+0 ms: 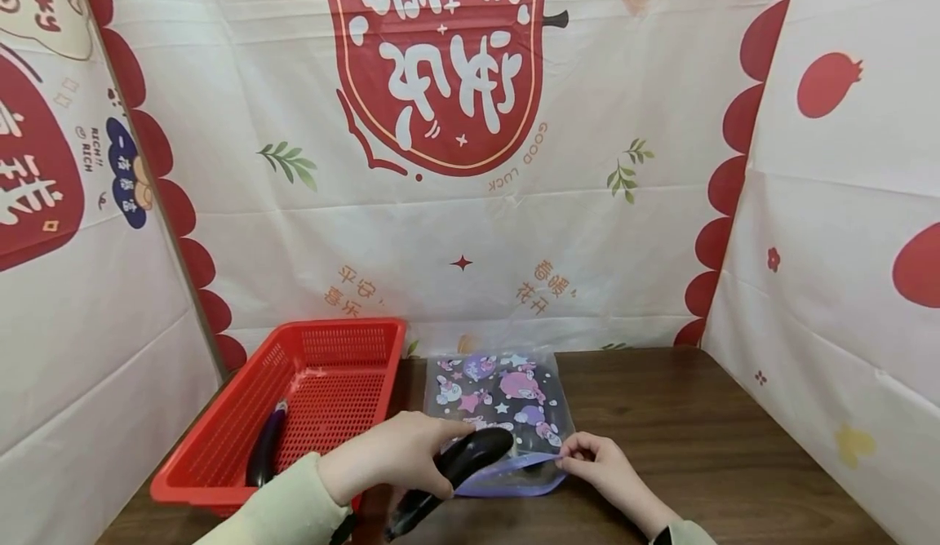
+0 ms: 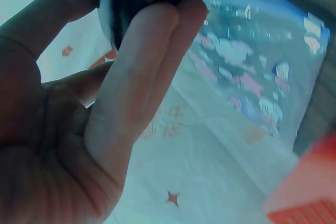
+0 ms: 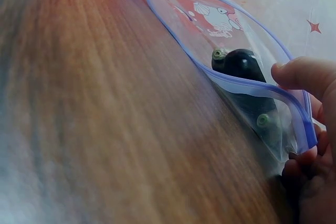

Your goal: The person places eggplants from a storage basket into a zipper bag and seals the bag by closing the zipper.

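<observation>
My left hand (image 1: 404, 454) grips a dark, glossy eggplant (image 1: 477, 452) over the near end of a clear zip bag (image 1: 470, 386). The eggplant lies tilted, one end toward the bag and the other toward me. In the left wrist view, it appears only partly, dark between thumb and fingers. My right hand (image 1: 600, 462) pinches the bag's purple zip edge at its near right corner. Seen from the right wrist, the bag mouth gapes and dark eggplants (image 3: 245, 65) with green stem ends lie inside; how many is unclear. Another eggplant (image 1: 266, 451) lies in the red basket (image 1: 395, 357).
The basket stands left of the bag on a brown wooden table (image 1: 661, 414). A printed white cloth (image 1: 470, 227) hangs behind, with similar cloth walls on both sides.
</observation>
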`<state>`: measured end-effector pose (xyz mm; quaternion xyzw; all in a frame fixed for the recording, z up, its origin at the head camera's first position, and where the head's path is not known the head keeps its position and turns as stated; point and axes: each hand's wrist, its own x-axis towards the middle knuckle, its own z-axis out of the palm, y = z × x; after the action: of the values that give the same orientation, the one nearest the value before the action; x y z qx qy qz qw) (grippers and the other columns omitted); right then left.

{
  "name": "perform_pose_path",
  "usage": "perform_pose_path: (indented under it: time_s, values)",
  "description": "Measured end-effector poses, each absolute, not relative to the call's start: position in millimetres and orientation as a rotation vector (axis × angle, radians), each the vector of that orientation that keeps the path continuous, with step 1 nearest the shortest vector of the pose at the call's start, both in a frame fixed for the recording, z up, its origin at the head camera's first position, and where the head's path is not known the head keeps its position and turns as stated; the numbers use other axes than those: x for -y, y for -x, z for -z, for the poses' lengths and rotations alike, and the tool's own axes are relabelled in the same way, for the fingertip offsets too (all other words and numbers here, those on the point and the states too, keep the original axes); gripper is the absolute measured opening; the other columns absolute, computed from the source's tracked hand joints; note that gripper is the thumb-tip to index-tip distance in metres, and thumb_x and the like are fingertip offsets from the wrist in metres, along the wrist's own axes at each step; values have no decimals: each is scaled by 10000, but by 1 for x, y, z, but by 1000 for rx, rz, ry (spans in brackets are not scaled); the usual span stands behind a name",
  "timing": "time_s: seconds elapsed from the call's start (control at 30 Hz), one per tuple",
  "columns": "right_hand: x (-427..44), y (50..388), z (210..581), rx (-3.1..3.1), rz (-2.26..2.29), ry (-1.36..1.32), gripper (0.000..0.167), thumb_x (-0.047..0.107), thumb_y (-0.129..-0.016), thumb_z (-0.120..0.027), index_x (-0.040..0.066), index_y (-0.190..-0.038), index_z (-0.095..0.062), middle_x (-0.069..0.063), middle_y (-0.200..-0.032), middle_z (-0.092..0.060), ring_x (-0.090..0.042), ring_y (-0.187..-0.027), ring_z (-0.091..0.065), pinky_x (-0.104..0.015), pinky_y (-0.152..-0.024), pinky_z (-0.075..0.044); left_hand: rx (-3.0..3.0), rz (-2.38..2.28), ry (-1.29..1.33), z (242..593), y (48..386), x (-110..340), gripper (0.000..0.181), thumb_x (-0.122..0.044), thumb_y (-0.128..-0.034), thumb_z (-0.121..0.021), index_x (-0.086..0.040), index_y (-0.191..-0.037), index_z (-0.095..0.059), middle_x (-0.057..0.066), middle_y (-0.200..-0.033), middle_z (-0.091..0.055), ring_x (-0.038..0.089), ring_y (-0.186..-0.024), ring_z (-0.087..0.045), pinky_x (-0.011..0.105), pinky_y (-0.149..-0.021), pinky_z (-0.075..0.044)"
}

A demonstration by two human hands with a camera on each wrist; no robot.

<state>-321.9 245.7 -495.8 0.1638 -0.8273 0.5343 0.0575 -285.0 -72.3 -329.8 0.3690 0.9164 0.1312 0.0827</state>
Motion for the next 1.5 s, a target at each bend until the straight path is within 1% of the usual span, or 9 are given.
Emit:
perform_pose_path:
  time_s: [0.1, 0.23, 0.37, 0.53, 0.87, 1.0, 1.17, 1.37, 1.5]
  values:
    - [-246, 323, 501, 2489, -1650, -512, 67, 41, -835, -711, 21, -834, -648, 73, -701, -531, -11, -631, -465, -204, -591, -414, -2720, -362, -1122, 340, 281, 67, 723, -273, -681, -815, -228, -1361, -571, -133, -833, -622, 38, -679, -516, 230, -633, -435]
    - [-247, 324, 504, 2473, -1655, -538, 73, 36, -834, -709, 6, -829, -643, 73, -717, -554, -11, -636, -468, -211, -584, -418, -2698, -357, -1168, 355, 277, 60, 716, -266, -673, -822, -250, -1347, -579, -146, -905, -642, 20, -700, -519, 212, -631, -430]
    - [-246, 327, 504, 2477, -1625, -555, 72, 5, -833, -694, -28, -823, -631, 83, -705, -526, -10, -636, -460, -218, -572, -406, -2680, -388, -1185, 368, 275, 56, 701, -261, -674, -830, -257, -1333, -590, -148, -917, -646, 14, -697, -513, 205, -620, -425]
    - [-245, 329, 501, 2465, -1643, -524, 77, 23, -822, -712, -11, -827, -643, 81, -691, -500, -18, -636, -458, -211, -582, -402, -2686, -434, -1154, 382, 276, 55, 702, -248, -670, -830, -288, -1328, -591, -150, -927, -641, 24, -722, -511, 215, -626, -421]
    - [-244, 328, 495, 2448, -1667, -492, 95, 67, -814, -740, 48, -815, -647, 75, -682, -502, -33, -629, -463, -214, -583, -401, -2588, -645, -1084, 408, 282, 57, 739, -373, -731, -833, -318, -1396, -517, -163, -1173, -612, -3, -868, -554, 256, -709, -477]
    - [-246, 328, 497, 2437, -1643, -541, 86, 48, -819, -730, 30, -821, -646, 88, -681, -495, -22, -619, -454, -218, -567, -401, -2599, -673, -1044, 412, 281, 56, 728, -346, -724, -843, -365, -1380, -528, -172, -1102, -626, 1, -800, -542, 241, -674, -458]
    - [-247, 328, 500, 2430, -1612, -566, 82, 33, -817, -726, 34, -818, -644, 96, -679, -507, -14, -608, -447, -224, -554, -401, -2609, -705, -973, 411, 280, 53, 735, -262, -729, -843, -427, -1369, -520, -165, -892, -603, 37, -682, -505, 238, -600, -430]
    - [-246, 327, 498, 2422, -1630, -561, 84, 36, -812, -731, 47, -813, -647, 98, -681, -522, -8, -608, -454, -215, -559, -406, -2663, -761, -1026, 411, 280, 51, 784, -199, -699, -835, -410, -1382, -511, -161, -920, -619, 26, -683, -514, 224, -600, -426]
    - [-247, 324, 497, 2425, -1642, -575, 75, 41, -825, -721, 40, -821, -647, 85, -700, -546, -13, -617, -461, -222, -561, -411, -2637, -766, -1002, 410, 280, 47, 765, -189, -716, -836, -413, -1375, -518, -172, -930, -621, 33, -678, -517, 226, -600, -430]
